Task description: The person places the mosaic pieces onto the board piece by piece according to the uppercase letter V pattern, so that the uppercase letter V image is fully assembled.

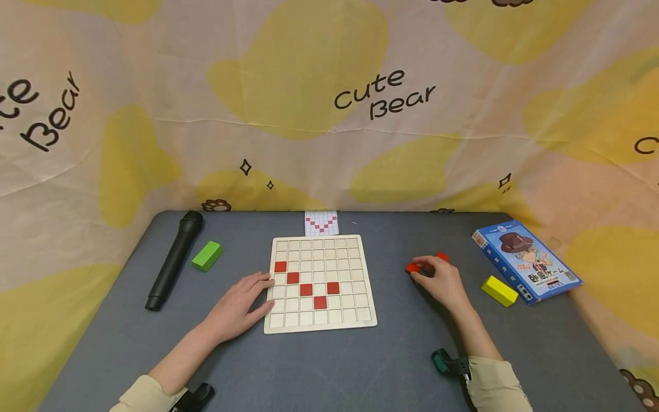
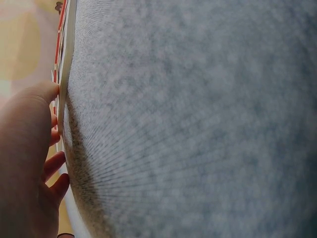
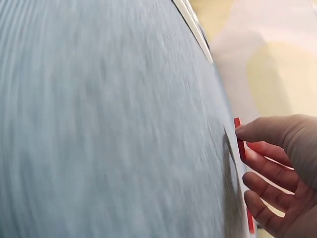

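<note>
A cream gridded board (image 1: 321, 330) lies on the table with several red square tiles (image 1: 320, 302) set in its cells, stepping down to the right and then up. At the board's left edge rests my left hand (image 1: 234, 306), its fingers extended and its fingertips on the rim. Off to the right of the board, my right hand (image 1: 440, 281) pinches a red tile (image 1: 412, 268) between thumb and fingers. In the right wrist view that tile (image 3: 240, 144) stands on edge in the pinch. Another red tile (image 1: 442, 256) lies just behind the right hand, partly hidden.
Behind the board, a small card (image 1: 321, 223) shows a V of coloured squares on a grid. A black microphone (image 1: 175, 260) and a green block (image 1: 207, 256) lie at left. To the right are a yellow block (image 1: 499, 291) and a blue box (image 1: 530, 263). Printed cloth (image 1: 309, 114) surrounds the table.
</note>
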The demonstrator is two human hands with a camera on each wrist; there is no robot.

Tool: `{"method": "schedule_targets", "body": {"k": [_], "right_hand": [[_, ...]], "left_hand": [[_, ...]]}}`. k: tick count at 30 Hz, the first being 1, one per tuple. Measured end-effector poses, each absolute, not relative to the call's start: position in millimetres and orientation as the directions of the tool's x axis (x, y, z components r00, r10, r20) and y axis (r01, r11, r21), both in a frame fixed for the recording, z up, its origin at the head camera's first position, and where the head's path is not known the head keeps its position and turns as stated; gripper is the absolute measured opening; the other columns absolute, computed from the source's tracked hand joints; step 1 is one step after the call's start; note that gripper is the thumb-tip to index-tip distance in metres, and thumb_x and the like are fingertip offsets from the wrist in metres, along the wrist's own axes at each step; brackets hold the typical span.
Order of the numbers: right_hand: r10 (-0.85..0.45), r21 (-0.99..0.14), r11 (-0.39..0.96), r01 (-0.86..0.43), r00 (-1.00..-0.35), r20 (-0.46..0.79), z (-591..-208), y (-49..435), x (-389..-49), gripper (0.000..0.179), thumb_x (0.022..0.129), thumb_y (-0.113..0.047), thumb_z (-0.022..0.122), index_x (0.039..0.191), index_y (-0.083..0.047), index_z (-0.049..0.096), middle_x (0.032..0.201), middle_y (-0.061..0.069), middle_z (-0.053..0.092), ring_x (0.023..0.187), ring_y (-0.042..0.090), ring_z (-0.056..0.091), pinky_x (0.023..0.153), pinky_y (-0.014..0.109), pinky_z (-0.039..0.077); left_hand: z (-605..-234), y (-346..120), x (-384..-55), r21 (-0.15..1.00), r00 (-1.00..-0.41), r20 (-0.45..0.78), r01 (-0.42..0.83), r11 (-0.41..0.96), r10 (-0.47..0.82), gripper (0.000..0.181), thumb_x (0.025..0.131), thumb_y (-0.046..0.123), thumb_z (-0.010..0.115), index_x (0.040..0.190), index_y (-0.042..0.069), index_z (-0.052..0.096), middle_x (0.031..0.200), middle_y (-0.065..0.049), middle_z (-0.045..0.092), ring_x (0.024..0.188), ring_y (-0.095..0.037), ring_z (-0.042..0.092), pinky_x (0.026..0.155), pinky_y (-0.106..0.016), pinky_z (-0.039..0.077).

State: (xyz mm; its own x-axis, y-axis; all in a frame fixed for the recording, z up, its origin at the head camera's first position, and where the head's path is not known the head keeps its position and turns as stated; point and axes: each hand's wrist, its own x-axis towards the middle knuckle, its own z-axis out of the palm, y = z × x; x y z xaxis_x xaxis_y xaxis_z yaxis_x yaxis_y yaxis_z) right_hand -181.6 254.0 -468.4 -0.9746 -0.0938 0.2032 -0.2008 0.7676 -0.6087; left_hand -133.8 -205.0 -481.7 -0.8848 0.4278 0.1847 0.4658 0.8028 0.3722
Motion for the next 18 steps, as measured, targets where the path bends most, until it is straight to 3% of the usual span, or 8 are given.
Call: {"method": "schedule_targets", "body": {"k": [18], "right_hand": [[-0.207, -0.644, 0.71, -0.285, -0.958, 0.196, -465.2, 176.7, -194.3, 0.029, 0.081, -0.013, 0.08, 0.109, -0.009, 0.073, 0.105, 0.007, 0.069, 0.093, 0.024, 0.062, 0.083, 0.042, 0.052]], "left_hand": [[-480.7, -204.8, -132.9, 0.379, -0.881, 0.202, 0.473, 0.796, 0.427, 0.046, 0.093, 0.033, 0.066, 0.131, 0.008, 0.06, 0.139, -0.012, 0.052, 0.132, -0.036, 0.043, 0.104, -0.055, 0.038]]}}
